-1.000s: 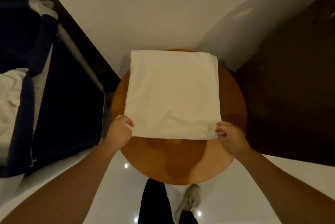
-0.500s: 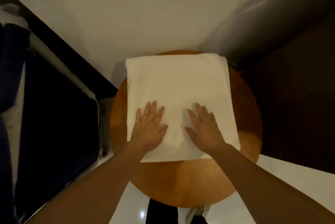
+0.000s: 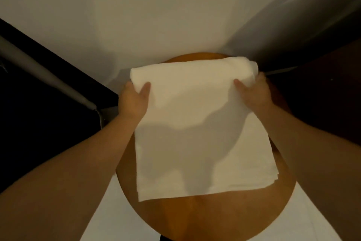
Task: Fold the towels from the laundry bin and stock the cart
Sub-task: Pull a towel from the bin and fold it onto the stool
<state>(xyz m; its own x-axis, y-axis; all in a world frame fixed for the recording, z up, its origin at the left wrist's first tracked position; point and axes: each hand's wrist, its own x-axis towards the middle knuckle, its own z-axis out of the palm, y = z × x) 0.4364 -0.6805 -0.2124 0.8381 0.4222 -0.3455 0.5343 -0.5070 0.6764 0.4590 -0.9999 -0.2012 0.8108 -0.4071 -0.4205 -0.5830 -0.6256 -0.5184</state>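
The white towel (image 3: 195,123) mid-frame should handle soft, light and floppy, so the left hand (image 3: 133,100) and right hand (image 3: 254,94) sensibly grip its upper corners, fingers probably tucked underneath.

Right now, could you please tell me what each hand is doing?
Left hand: closed, holding the far left corner of the white towel.
Right hand: closed, holding the towel's far right corner.

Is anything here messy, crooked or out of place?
Nothing serious. The white towel on the round wooden table shows slightly stepped layers at its near right corner; the left hand and right hand grip its far corners.
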